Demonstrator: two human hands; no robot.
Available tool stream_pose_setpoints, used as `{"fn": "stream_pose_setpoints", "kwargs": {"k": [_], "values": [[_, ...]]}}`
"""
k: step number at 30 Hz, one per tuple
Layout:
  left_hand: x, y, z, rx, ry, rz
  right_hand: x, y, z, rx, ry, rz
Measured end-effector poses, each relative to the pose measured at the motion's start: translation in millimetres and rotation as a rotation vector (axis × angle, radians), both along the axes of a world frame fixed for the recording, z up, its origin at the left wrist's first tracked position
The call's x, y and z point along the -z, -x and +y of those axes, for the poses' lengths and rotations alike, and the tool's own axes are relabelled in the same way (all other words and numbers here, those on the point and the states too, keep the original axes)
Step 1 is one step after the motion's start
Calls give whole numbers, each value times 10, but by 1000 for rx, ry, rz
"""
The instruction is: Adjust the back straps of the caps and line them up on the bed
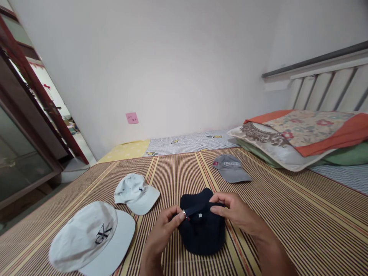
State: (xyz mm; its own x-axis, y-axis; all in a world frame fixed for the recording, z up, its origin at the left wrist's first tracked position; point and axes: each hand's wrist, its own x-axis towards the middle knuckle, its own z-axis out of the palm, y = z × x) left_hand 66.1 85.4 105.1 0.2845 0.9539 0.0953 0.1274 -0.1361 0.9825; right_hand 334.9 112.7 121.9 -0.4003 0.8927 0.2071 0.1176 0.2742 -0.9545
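Note:
A dark navy baseball cap [202, 239] lies on the striped bamboo mat, its inside partly showing and a small white label in it. Across its opening runs the back strap, which has a small metal buckle. My left hand [165, 226] pinches the strap at the buckle, between thumb and fingers. On the other side my right hand [234, 212] grips the strap end and the cap's edge, thumb below and index finger above. To the left are a white cap with black letters [86, 234] and a smaller white cap [135, 191].
A grey cap [230, 168] rests farther back to the right. Stacked pillows [287, 145] sit at the bed's right end, beside a white radiator [330, 88]. A pink note [132, 118] is stuck on the wall; at far left is a doorway with a dark red frame [43, 92].

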Motion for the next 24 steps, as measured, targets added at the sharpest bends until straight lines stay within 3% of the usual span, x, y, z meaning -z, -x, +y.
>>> {"fn": "stream_pose_setpoints", "kwargs": {"k": [9,14,19,24], "values": [[42,40,-112,63,139,-475,-105,-57,-117,-104,109,138],[57,58,-156,-20,88,-683,-119,-37,-155,-326,218,155],[112,68,-136,-47,82,-751,-60,64,-169,-415,246,311],[113,118,-193,-1,142,-700,2,132,-220,-338,264,551]]}}
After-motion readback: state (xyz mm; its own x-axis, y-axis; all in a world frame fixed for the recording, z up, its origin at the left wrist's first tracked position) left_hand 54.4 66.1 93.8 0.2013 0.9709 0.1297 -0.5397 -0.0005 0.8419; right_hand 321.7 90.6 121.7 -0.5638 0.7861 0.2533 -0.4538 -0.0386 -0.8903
